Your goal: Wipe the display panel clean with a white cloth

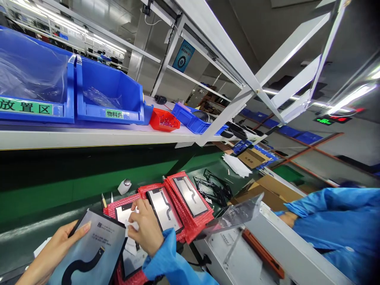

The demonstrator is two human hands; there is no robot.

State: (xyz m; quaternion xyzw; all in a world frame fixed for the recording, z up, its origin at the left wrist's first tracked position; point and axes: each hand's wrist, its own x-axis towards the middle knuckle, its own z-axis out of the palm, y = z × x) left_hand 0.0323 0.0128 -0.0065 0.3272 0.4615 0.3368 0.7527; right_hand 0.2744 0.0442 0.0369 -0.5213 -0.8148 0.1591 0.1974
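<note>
My left hand point(63, 243) grips an LCD panel point(92, 241) by its upper left edge, thumb on its silvery back. A black curved flex cable and small printed text show on that back. My right hand point(148, 229) is closed in a pinch on a small white piece point(130, 237), perhaps a wipe or paper. Under my right hand lies another panel point(135, 261) on red bubble wrap. To the right, a second panel point(164, 208) and a third panel point(190, 194) rest on red bubble-wrap bags point(204, 219).
A white bottle with a metal top point(124, 186) and tweezers point(103, 200) stand behind the panels. Black frames point(212, 188) lie farther right. Blue bins point(109, 89) and a red bin point(164, 120) line the shelf above. At right, a co-worker's blue sleeve point(332, 206) is beside a white machine point(276, 241).
</note>
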